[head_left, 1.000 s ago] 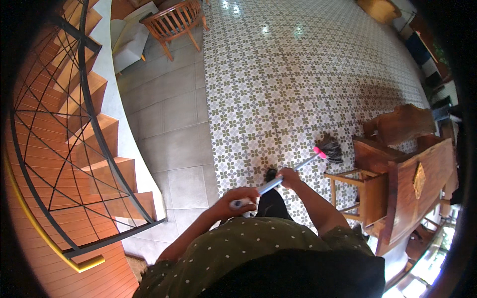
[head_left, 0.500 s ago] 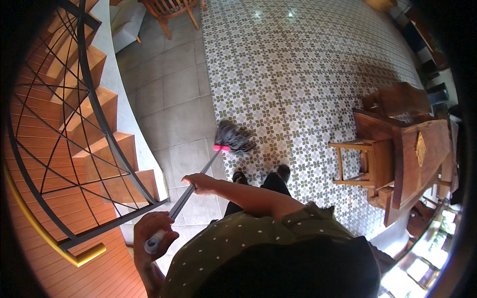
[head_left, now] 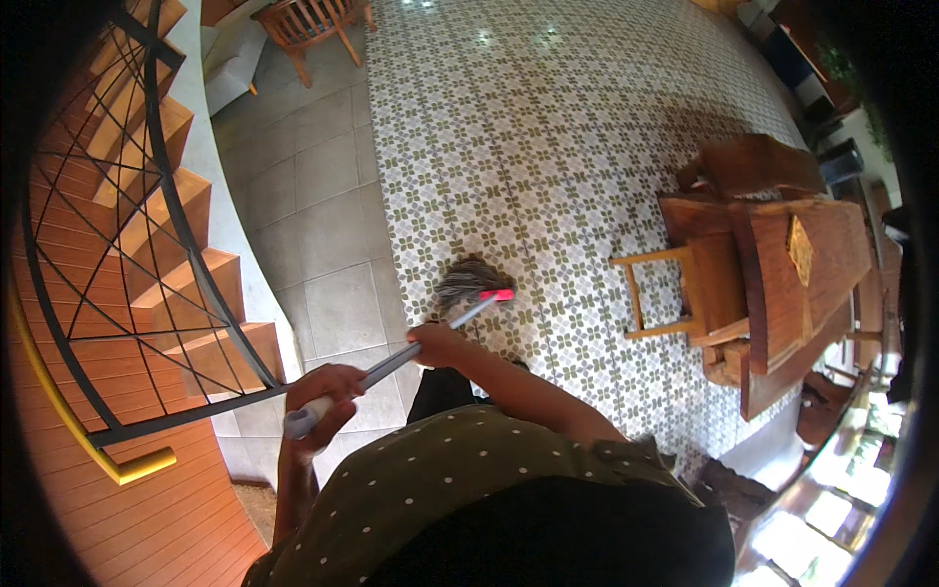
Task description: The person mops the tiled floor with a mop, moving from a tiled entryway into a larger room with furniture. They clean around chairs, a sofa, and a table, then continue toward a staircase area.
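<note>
I hold a mop (head_left: 391,366) slantwise by its grey pole. My left hand (head_left: 326,401) is wrapped round the upper end, near the pale end cap. Further down the pole, my right hand (head_left: 436,345) is closed about it. The mop's grey stringy head (head_left: 466,282) lies on the patterned tiles ahead of my feet, joined to the pole by a pink connector (head_left: 497,294). The strands trail to the left of the connector. My feet are mostly hidden behind my right arm and the pole.
A staircase (head_left: 186,284) with a black metal railing (head_left: 181,210) and a yellow rail (head_left: 83,455) rises at left. Grey tiles (head_left: 342,303) border the patterned floor (head_left: 548,196). At right stand a wooden table (head_left: 812,274) and a chair (head_left: 719,289); a slatted chair (head_left: 308,24) is at the far left.
The mop's connector has swung right, from the left side of the strands to their right. My right hand has moved right with the pole, and the whole view has shifted slightly.
</note>
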`<state>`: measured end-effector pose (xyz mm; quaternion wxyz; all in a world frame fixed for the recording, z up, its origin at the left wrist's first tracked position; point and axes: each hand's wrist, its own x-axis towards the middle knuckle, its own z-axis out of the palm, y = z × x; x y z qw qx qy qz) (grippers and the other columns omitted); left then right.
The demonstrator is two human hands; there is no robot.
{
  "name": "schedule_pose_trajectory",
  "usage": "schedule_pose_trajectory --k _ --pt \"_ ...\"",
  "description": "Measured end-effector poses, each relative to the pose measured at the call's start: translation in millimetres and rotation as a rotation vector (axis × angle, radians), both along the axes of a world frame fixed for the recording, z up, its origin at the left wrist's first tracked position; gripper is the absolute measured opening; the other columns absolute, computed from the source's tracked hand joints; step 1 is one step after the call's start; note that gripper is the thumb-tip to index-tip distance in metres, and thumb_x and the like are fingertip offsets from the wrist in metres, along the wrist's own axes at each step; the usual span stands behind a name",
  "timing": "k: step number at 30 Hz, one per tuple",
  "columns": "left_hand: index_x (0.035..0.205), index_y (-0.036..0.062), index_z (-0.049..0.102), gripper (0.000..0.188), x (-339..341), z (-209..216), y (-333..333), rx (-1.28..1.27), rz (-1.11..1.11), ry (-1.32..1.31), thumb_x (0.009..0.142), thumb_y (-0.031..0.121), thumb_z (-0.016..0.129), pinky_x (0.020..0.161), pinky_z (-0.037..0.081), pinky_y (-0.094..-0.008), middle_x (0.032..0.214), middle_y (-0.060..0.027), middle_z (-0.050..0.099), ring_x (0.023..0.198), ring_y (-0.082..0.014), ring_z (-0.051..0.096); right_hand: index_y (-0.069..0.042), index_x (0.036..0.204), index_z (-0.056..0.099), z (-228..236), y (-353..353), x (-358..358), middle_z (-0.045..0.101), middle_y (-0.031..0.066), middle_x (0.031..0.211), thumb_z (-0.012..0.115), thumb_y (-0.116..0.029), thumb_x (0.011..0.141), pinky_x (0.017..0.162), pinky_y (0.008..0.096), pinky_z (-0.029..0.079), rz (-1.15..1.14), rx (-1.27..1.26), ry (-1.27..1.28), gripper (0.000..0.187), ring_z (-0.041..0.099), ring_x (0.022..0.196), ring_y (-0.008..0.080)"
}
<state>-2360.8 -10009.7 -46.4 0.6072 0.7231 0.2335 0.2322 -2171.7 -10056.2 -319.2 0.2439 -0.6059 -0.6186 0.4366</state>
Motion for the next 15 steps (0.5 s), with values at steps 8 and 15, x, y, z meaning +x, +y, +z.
schedule_pose_trajectory --k 8,15 --pt "0.089 0.0064 0.057 0.017 97.4 -75.4 -131.4 -0.180 -0.357 -0.022 0.086 0.006 0.073 0.093 0.046 -0.0394 0.104 -0.0096 0.064 0.109 -0.0251 0.061 -0.011 0.084 0.067 -48.5 -224.0 125.0 0.068 0.0138 0.086 0.074 -0.022 0.072 0.076 0.0457 0.053 -0.344 -0.054 -0.225 0.017 0.067 0.087 0.0355" --pt "0.098 0.0070 0.057 0.012 109.7 -143.9 -216.1 -0.563 -0.555 0.036 0.094 0.014 0.065 0.086 0.048 -0.0332 0.096 -0.0045 0.057 0.092 -0.0166 0.060 -0.012 0.083 0.069 -118.3 -342.4 174.8 0.065 0.0114 0.085 0.074 -0.017 0.073 0.078 0.0465 0.054 -0.308 -0.188 -0.468 0.012 0.064 0.087 0.0344"
